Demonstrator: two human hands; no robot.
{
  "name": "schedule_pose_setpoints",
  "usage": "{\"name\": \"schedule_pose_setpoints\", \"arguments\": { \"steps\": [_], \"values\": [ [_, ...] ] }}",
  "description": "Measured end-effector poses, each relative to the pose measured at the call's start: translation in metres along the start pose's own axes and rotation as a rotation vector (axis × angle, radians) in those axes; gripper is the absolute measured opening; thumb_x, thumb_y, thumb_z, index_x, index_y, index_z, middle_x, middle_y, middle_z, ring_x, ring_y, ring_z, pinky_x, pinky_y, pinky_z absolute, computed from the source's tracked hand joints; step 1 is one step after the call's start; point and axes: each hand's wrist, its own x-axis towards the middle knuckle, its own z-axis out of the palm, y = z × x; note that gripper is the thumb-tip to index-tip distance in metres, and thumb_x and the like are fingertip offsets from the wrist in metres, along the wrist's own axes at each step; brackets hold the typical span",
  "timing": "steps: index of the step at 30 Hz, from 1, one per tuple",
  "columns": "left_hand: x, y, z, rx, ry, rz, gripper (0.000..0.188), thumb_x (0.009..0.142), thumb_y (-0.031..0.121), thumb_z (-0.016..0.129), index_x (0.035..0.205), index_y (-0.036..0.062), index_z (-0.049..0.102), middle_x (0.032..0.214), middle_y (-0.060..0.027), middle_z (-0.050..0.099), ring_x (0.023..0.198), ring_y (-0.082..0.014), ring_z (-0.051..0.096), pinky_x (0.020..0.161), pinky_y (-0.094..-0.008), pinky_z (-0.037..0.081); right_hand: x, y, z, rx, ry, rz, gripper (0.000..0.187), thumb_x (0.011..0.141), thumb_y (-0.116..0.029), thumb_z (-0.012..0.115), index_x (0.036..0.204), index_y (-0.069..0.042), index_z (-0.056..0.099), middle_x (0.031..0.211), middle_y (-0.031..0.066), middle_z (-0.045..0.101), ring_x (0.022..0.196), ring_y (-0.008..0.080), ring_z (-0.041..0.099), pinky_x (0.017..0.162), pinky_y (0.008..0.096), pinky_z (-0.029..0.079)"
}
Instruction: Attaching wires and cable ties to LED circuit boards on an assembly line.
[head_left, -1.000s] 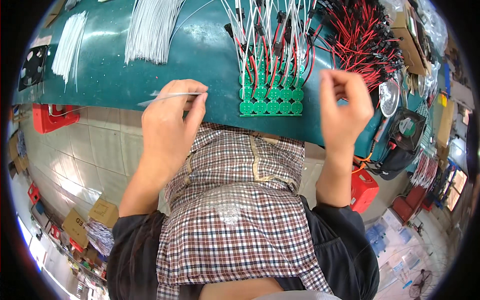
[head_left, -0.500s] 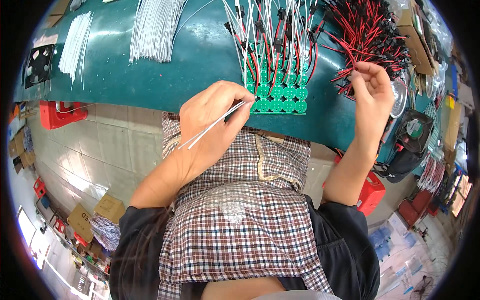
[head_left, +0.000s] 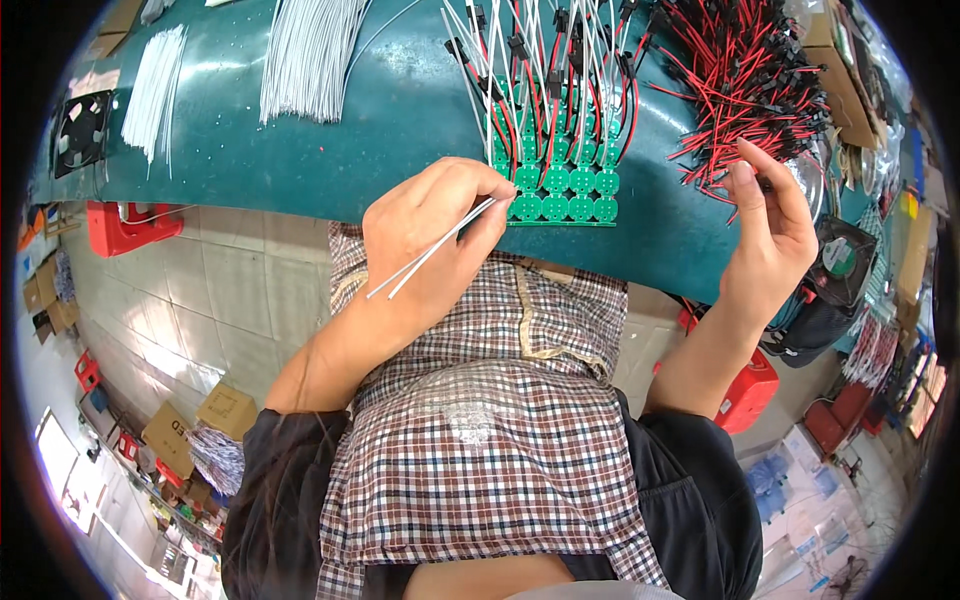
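Left hand (head_left: 425,220): I'm pinching two white wires (head_left: 458,230) at the left edge of the green circuit boards (head_left: 580,195) | boards: lying on tabletop (head_left: 250,165) | right hand (head_left: 772,235): reaching beside red-black leads (head_left: 745,75), can't tell if grip's holding any.

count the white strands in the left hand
2 in view: one strand crosses the left hand, its free end further left; the other strand ends just right of it. More may be hidden inside the grip.
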Motion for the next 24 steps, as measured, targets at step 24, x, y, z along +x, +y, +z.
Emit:
{"name": "schedule_pose_setpoints", "arguments": {
  "steps": [24],
  "values": [
    [0.006, 0.008, -0.004, 0.142, -0.070, 0.015, 0.011, 0.078, 0.001, 0.077, 0.085, 0.0044, 0.068, 0.082, -0.0080, 0.070, 0.072, -0.0198, 0.068, 0.064, -0.0293, 0.054, -0.013, 0.004, 0.008, -0.023, -0.063, -0.058, 0.015, 0.089, 0.009, 0.067, 0.104, 0.008, 0.067, 0.105, 0.0116, 0.064, 0.083, 0.0103, 0.062, 0.070, 0.0217, 0.051]
  ]
}}
